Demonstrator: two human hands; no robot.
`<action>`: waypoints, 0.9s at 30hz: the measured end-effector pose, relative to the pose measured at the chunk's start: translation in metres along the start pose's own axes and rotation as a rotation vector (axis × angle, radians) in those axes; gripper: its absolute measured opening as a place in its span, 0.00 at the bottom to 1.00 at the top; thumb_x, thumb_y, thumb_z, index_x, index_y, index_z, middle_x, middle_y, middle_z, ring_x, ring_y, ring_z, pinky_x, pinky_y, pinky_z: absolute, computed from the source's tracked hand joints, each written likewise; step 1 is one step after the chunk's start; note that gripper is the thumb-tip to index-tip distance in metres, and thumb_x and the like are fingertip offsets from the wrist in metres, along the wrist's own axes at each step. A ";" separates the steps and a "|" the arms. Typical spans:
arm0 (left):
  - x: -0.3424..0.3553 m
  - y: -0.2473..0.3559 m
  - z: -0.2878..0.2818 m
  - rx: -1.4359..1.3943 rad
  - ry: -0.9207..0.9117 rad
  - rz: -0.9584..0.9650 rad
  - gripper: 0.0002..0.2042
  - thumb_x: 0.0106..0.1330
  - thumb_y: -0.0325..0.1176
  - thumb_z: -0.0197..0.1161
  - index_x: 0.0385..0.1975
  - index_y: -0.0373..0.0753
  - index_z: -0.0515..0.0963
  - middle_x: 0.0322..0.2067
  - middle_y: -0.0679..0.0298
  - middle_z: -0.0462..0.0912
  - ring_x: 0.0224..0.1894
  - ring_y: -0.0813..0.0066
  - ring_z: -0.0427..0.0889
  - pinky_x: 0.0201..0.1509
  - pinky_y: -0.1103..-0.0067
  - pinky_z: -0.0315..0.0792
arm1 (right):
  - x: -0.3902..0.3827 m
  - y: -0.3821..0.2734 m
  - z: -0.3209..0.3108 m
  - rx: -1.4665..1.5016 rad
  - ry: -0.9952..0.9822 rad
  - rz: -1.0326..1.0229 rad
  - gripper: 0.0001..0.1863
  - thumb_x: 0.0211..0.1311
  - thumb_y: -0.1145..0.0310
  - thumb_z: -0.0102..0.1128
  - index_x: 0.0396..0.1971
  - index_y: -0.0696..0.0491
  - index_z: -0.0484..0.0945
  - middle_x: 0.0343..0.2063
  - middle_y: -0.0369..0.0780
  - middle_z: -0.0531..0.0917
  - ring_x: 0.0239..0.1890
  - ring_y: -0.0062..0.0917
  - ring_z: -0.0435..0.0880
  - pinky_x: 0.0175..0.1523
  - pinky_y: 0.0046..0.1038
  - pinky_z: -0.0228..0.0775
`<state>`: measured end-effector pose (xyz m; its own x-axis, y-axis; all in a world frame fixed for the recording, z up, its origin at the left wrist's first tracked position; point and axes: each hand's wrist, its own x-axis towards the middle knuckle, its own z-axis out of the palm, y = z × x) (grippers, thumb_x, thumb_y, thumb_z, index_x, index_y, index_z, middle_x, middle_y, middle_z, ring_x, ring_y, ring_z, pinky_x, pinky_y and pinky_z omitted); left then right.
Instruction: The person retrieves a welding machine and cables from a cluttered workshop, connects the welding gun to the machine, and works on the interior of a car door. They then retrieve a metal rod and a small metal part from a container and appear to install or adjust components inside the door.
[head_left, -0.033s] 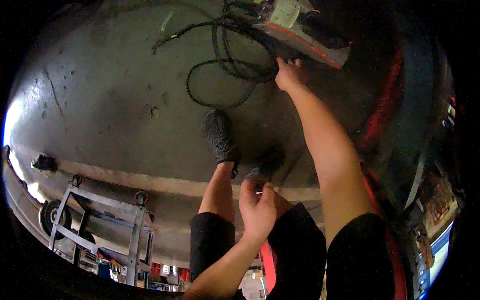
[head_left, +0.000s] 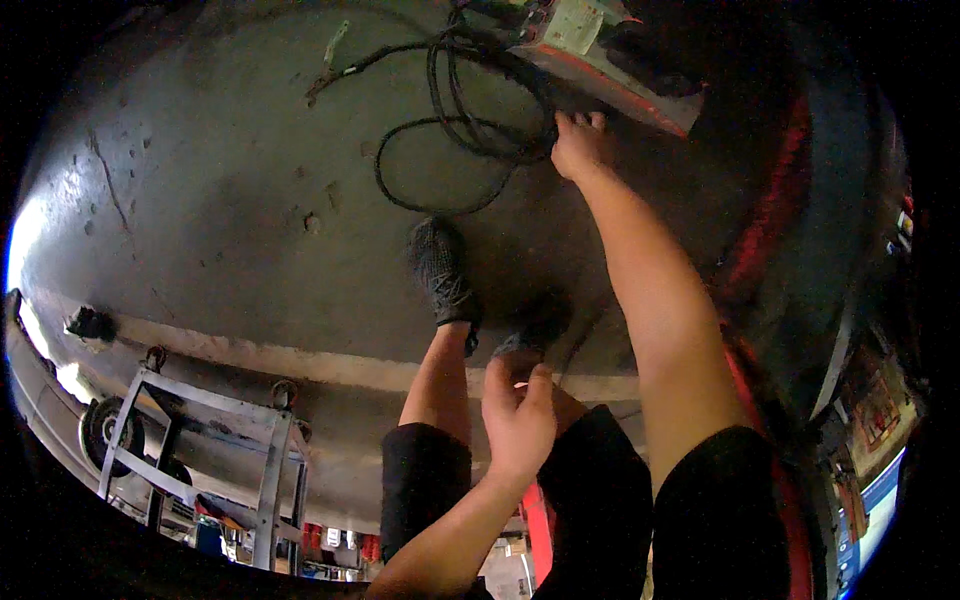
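My right hand [head_left: 582, 148] reaches out to the right edge of a loosely coiled black cable [head_left: 437, 207] on the floor. Its fingers are curled, and whatever is in them is lost in the dark. Just beyond it stands a box-shaped machine [head_left: 610, 82], grey with an orange-red lower edge. Low in front of me, over my right leg, my left hand [head_left: 518, 420] is half closed, thumb and fingers bent toward each other. A tiny pale spot shows between those fingers, too small to name. One free end of the cable lies to the far left of the coil.
My left shoe [head_left: 438, 265] is on the floor just nearer than the coil. A metal frame with casters [head_left: 268, 480] stands at lower left, with a wheel [head_left: 105, 430] behind it. A small black object [head_left: 90, 324] lies at left. Red edging [head_left: 765, 220] runs along the right.
My left hand has shifted very slightly to the right, and the pale spot between its fingers shows less. My right hand and the cable look practically the same.
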<state>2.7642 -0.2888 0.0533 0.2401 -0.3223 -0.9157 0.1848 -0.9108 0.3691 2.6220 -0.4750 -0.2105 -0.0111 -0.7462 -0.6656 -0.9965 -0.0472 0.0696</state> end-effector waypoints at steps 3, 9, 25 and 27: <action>-0.002 0.000 0.002 0.003 0.019 -0.009 0.09 0.61 0.29 0.57 0.40 0.34 0.72 0.34 0.59 0.78 0.33 0.73 0.77 0.39 0.78 0.71 | -0.011 -0.005 -0.002 -0.133 -0.072 -0.098 0.27 0.56 0.61 0.55 0.58 0.45 0.66 0.58 0.38 0.68 0.65 0.37 0.57 0.67 0.45 0.47; 0.000 -0.009 0.006 0.067 -0.034 -0.004 0.10 0.62 0.30 0.57 0.39 0.33 0.72 0.31 0.58 0.77 0.30 0.73 0.77 0.35 0.78 0.71 | -0.024 0.027 0.007 0.005 -0.315 -0.257 0.29 0.49 0.54 0.61 0.53 0.47 0.71 0.53 0.42 0.74 0.59 0.37 0.69 0.67 0.47 0.44; 0.007 -0.013 0.019 -0.182 -0.093 -0.107 0.10 0.64 0.32 0.56 0.38 0.32 0.72 0.34 0.60 0.78 0.36 0.76 0.73 0.41 0.80 0.67 | -0.167 0.092 -0.114 0.457 0.090 -0.831 0.15 0.51 0.60 0.66 0.17 0.55 0.76 0.21 0.43 0.77 0.34 0.38 0.76 0.50 0.37 0.65; 0.009 -0.007 0.025 -0.233 -0.159 -0.086 0.12 0.64 0.33 0.57 0.41 0.32 0.72 0.36 0.60 0.78 0.39 0.76 0.73 0.43 0.81 0.66 | -0.173 0.105 -0.146 0.384 0.091 -0.909 0.13 0.49 0.62 0.67 0.16 0.55 0.75 0.22 0.42 0.77 0.33 0.36 0.76 0.51 0.38 0.65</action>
<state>2.7410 -0.2915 0.0386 0.0652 -0.2993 -0.9519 0.4162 -0.8589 0.2986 2.5318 -0.4474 0.0201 0.7617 -0.5818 -0.2853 -0.5820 -0.4205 -0.6960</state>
